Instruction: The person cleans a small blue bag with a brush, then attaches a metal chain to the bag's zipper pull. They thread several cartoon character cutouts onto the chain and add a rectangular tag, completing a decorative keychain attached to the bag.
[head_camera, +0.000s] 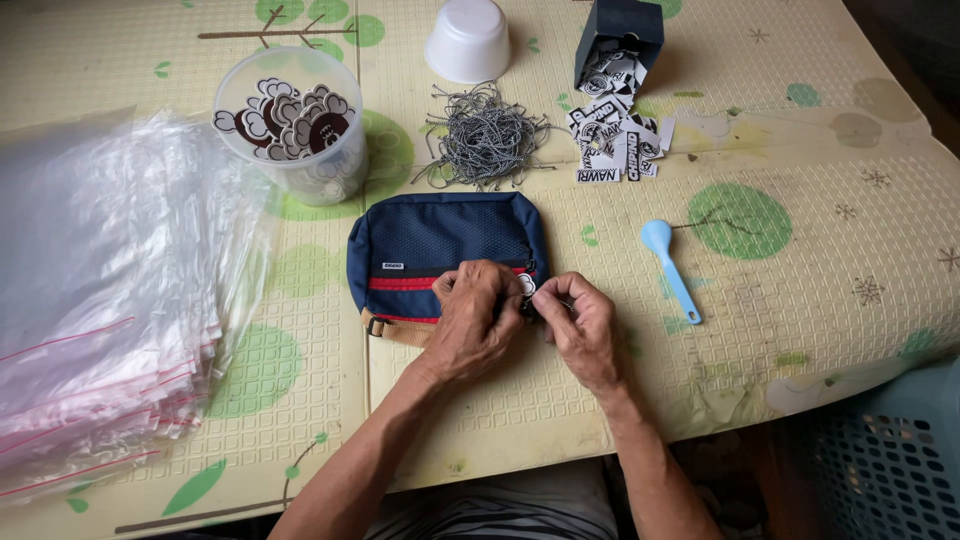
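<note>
We pinched a small white tag (526, 285) between both hands at the zipper end of the navy pouch (430, 245), which lay on the bench (800, 130). Our left hand (475, 318) rested on the pouch; our right hand (580, 322) closed on the tag. A pile of cords (487, 135) lay just behind.

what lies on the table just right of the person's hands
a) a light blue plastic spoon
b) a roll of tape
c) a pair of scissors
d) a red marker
a: a light blue plastic spoon lies on the table just right of the right hand, apart from it, while both hands work at the navy pouch.
</note>
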